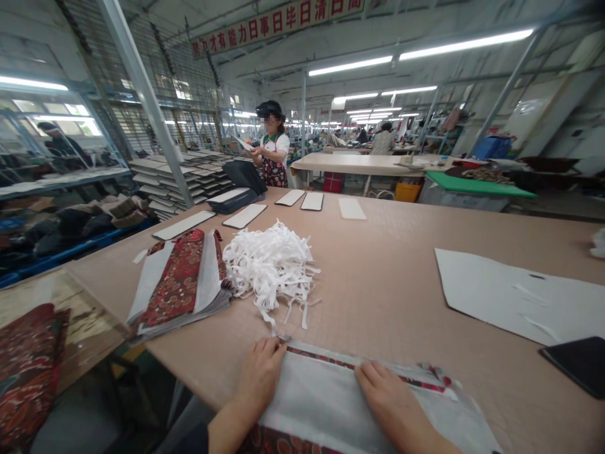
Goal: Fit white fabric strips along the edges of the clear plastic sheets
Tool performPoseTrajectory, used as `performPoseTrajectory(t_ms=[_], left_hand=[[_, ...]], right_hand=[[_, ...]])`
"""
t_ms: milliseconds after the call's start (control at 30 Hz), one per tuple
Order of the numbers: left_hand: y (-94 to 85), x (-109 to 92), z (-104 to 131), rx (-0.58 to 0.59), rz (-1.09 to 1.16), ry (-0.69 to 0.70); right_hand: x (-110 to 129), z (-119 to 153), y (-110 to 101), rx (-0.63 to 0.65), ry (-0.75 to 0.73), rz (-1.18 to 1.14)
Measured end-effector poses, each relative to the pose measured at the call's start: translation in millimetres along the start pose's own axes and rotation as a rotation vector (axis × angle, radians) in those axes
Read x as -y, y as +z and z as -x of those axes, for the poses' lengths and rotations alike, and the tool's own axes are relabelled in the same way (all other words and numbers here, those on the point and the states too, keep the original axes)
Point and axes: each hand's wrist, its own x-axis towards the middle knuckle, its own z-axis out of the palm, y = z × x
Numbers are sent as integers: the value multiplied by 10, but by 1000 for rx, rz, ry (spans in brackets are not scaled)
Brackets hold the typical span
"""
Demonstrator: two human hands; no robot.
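A fabric panel [316,384] lies at the table's near edge, its pale grey backing up and a red-brown patterned strip showing along its far edge. More patterned cloth shows at its near side. My left hand [262,372] has its fingers closed at the panel's far left corner; the thumb is mostly hidden. Flat on the backing, just below the patterned strip, rests my right hand [390,403], fingers stretched forward. Beyond the left hand is a loose heap of white strips [271,261]. Left of it stands a stack of patterned fabric panels [177,280].
The brown table [378,271] carries several white boards [244,215] at its far left. A large white sheet [501,293] and a black flat object [579,366] lie right. Patterned cloth [28,372] hangs at lower left. A co-worker [274,148] stands beyond the table holding something pale.
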Motion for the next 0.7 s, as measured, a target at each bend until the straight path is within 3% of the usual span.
performPoseTrajectory(t_ms=[67,167,333,533,700], left_hand=[[-8,-6,-4,-21,-20,7],[-14,-45,-8,-56,-73,36],[-18,-107,-5,-78,-136,101],[39,-7,58,-149,16,88],[98,25,98,-249,88,64]], right_hand=[[-127,148,-56,34,28,27],[-116,114,-119,152,104,80],[151,-250,-164,224,139,4],[278,-698,-234,388,98,-86],[570,-1181,-94,310,84,-359]])
